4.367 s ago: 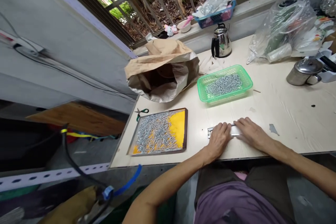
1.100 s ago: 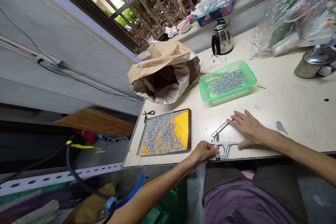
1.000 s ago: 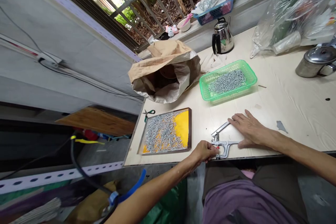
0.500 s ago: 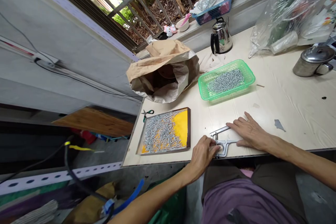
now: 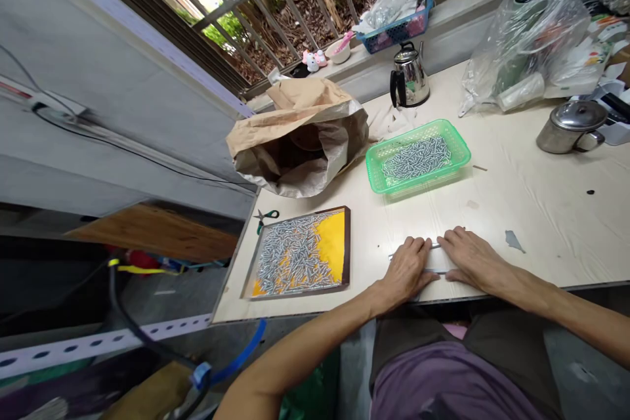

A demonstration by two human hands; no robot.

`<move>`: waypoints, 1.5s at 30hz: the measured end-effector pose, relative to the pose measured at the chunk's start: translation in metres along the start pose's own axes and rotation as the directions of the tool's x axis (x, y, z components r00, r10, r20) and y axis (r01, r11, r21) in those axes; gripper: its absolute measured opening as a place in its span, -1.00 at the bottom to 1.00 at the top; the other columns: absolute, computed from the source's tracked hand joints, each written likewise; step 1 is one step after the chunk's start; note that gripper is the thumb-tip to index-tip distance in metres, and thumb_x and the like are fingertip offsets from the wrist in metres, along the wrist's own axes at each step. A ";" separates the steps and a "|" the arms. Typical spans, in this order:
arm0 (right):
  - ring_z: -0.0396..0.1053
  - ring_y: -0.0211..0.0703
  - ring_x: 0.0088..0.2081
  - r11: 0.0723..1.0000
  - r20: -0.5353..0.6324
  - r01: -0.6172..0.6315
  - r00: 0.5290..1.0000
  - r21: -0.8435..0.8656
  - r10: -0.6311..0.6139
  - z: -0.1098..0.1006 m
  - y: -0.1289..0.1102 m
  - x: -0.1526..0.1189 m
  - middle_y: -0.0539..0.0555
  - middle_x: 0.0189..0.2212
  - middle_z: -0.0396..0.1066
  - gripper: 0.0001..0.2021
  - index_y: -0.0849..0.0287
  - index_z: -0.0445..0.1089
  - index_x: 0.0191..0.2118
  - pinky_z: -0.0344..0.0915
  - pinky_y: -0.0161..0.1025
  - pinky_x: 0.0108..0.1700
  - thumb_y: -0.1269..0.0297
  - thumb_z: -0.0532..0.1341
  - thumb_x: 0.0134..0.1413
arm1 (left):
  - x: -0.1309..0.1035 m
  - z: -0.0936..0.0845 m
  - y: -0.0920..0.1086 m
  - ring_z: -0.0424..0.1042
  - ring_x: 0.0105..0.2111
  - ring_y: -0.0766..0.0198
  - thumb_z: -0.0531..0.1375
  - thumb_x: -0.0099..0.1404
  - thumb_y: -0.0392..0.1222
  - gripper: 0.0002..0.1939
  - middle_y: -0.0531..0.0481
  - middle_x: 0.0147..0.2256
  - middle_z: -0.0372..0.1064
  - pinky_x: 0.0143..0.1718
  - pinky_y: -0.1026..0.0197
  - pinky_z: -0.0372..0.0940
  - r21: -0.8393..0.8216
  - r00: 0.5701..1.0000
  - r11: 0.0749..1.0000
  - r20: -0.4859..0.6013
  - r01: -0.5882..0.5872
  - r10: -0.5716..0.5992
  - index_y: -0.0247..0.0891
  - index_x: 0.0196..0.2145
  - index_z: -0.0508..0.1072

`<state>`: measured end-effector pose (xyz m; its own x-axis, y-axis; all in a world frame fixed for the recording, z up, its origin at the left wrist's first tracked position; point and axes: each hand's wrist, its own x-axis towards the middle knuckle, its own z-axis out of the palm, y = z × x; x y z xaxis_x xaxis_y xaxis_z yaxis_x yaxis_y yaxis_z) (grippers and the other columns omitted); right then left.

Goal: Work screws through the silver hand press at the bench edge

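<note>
A silver metal tool (image 5: 438, 270) with two long arms lies near the table's front edge; the spring between its arms, visible earlier, is now hidden. My left hand (image 5: 409, 267) is closed over its left and middle part, covering most of it. My right hand (image 5: 467, 259) grips the right ends of the arms, fingers at the far arm and thumb at the near one. To the left, a shallow tray (image 5: 348, 243) with a yellow bottom holds many small metal pins. A green plastic basket (image 5: 418, 186) of similar pins stands beyond my hands.
An open brown paper bag (image 5: 295, 105) stands behind the tray, with green-handled scissors (image 5: 268, 214) at the left edge. A steel kettle (image 5: 411, 79), a lidded steel mug (image 5: 566, 128) and a plastic bag (image 5: 526, 46) are at the back. A grey scrap (image 5: 514, 241) lies at right.
My left hand has slid right from the tool's spring end onto its arms. My right hand has drawn closer in around the arm ends. The camera view has shifted slightly.
</note>
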<state>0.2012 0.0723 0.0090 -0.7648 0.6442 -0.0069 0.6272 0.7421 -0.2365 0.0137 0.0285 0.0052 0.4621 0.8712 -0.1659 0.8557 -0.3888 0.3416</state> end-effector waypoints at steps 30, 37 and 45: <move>0.25 -0.08 -0.20 0.983 0.024 0.180 0.984 -0.030 -0.179 -0.021 -0.018 0.066 0.12 -0.25 0.41 -0.87 0.11 0.45 -0.29 0.12 -0.17 -0.23 0.38 0.15 0.14 | -0.031 0.058 0.044 0.25 0.14 -0.01 0.06 0.35 -0.11 -0.53 -0.30 0.03 0.34 0.15 -0.12 0.20 -0.159 0.872 0.977 -0.487 -0.144 0.049 -0.41 0.14 0.23; 0.25 -0.09 -0.22 0.843 0.089 0.527 0.839 0.106 -0.536 -0.009 -0.071 0.063 0.14 -0.34 0.37 -0.83 0.16 0.39 -0.50 0.18 -0.17 -0.25 0.50 0.14 0.04 | -0.092 0.040 0.004 0.43 -0.20 0.14 0.07 0.35 -0.21 -0.76 -0.14 -0.23 0.45 -0.14 0.06 0.37 -0.052 0.837 0.994 -0.545 -0.098 0.054 -0.19 -0.09 0.47; 0.36 -0.15 -0.33 0.766 -0.398 0.446 0.877 0.463 -0.270 0.003 -0.055 0.083 0.09 -0.37 0.39 -0.73 0.10 0.34 -0.20 0.35 -0.18 -0.32 0.30 -0.09 0.29 | -0.140 -0.034 -0.119 0.27 -0.26 0.17 0.07 0.35 -0.24 -0.77 -0.08 -0.35 0.36 -0.23 0.17 0.25 0.088 0.732 0.777 -0.415 0.624 -0.541 -0.25 -0.37 0.52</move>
<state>0.1033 0.0843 0.0185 -0.7813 0.4385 0.4441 0.0714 0.7697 -0.6344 -0.1612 -0.0370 0.0196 -0.2212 0.9721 0.0781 0.9733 0.2150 0.0809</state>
